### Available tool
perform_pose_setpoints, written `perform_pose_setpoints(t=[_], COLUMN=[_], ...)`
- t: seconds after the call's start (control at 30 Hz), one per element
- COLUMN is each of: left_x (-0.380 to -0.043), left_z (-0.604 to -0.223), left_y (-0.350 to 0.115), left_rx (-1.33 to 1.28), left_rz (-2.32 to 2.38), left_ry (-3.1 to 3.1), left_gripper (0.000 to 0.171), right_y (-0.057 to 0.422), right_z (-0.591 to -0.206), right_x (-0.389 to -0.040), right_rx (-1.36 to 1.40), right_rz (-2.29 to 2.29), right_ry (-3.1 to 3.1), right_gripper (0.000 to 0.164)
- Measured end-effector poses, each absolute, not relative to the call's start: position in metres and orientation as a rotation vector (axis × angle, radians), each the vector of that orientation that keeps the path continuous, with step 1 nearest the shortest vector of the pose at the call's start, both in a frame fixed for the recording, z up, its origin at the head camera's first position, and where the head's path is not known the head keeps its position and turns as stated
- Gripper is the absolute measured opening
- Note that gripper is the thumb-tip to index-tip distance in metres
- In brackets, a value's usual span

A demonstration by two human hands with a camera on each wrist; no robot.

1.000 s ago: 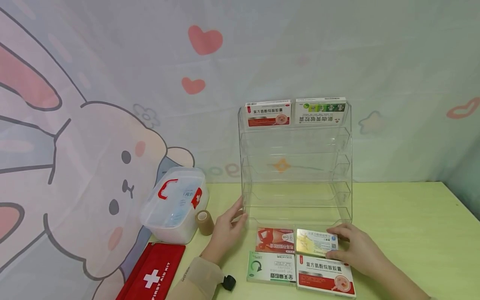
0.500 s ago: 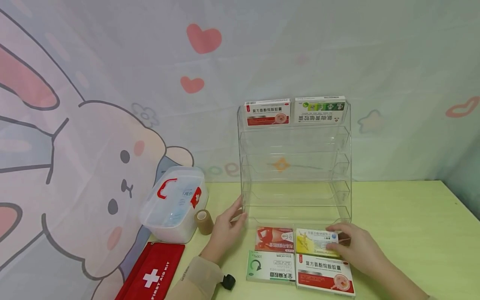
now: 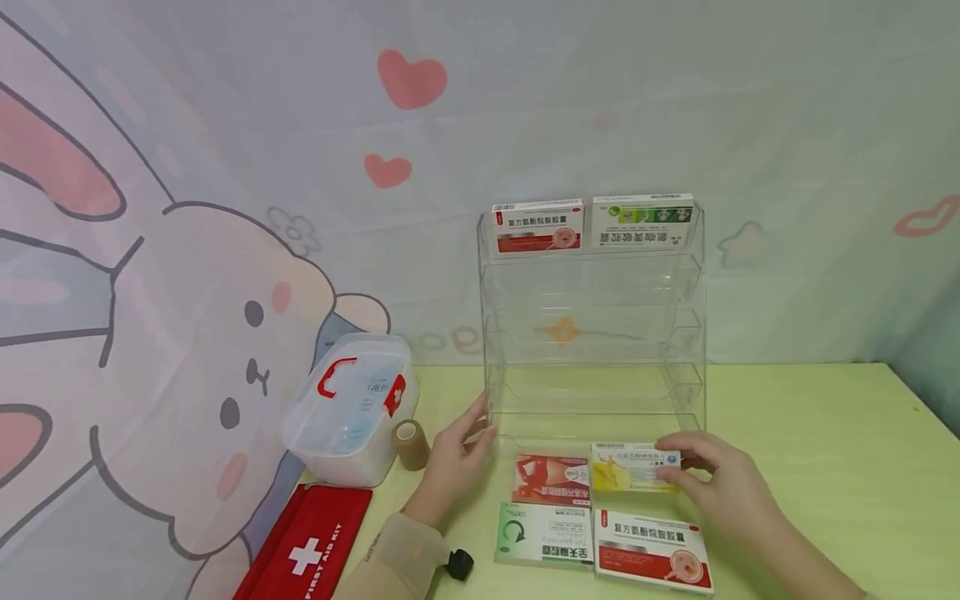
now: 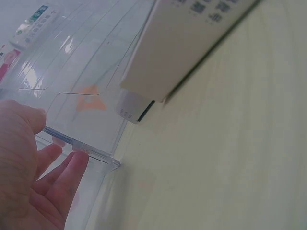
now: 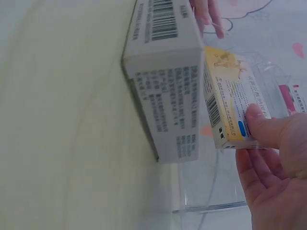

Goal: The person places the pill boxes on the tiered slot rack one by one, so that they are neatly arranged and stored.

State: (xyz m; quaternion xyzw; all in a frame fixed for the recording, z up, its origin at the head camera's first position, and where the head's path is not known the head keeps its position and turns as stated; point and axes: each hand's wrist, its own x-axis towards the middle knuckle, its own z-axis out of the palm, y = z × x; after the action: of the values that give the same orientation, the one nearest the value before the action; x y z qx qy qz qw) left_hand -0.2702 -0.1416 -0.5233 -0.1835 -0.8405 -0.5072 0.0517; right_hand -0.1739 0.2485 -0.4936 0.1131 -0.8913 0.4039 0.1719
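My right hand (image 3: pixel 720 479) pinches a yellow-and-white medicine box (image 3: pixel 630 468) at its right end, thumb on the near face. In the right wrist view, that yellow box (image 5: pixel 235 100) is held up off the table. My left hand (image 3: pixel 453 454) grips the lower left side of a clear tiered display rack (image 3: pixel 592 387); in the left wrist view the thumb and fingers of the left hand (image 4: pixel 38 167) lie on either side of the rack's edge (image 4: pixel 81 143). Two medicine boxes, one red-and-white (image 3: pixel 537 229) and one green-and-white (image 3: pixel 641 223), stand in the top tier.
Before the rack lie a red box (image 3: pixel 551 480), a green-and-white box (image 3: pixel 543 535) and a red-and-white box (image 3: pixel 652 552). At left are a white lidded case (image 3: pixel 348 408), a brown bandage roll (image 3: pixel 411 446) and a red first aid pouch (image 3: pixel 311 546). A printed cloth hangs behind.
The right hand has lifted the yellow box from the table and moved it slightly toward the rack, tilting it up. The left hand has stayed at the rack's side.
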Motion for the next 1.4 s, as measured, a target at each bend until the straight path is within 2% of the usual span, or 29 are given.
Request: perform_pose_setpoints(t=[0.37, 0.6, 1.0, 1.4], left_x=[-0.270, -0.273, -0.273, -0.272], left_z=[-0.524, -0.523, -0.523, -0.525], left_y=[-0.141, -0.141, -0.140, -0.139], left_rx=[-0.493, -0.560, -0.516, -0.511], left_rz=[-1.525, -1.536, -1.586, -1.559], left_ry=[-2.585, -2.533, -2.571, -2.581], left_gripper=[0.066, 0.066, 0.065, 0.066], right_y=[0.238, 0.230, 0.211, 0.203], right_z=[-0.468, -0.422, -0.353, -0.338], right_x=[-0.186, -0.213, -0.263, -0.299], right_rx=[0.375, 0.404, 0.380, 0.356], right_rz=[1.172, 1.162, 1.338, 1.268], right_ry=[-2.383, -2.257, -2.162, -2.169], right_gripper=[0.040, 0.041, 0.034, 0.032])
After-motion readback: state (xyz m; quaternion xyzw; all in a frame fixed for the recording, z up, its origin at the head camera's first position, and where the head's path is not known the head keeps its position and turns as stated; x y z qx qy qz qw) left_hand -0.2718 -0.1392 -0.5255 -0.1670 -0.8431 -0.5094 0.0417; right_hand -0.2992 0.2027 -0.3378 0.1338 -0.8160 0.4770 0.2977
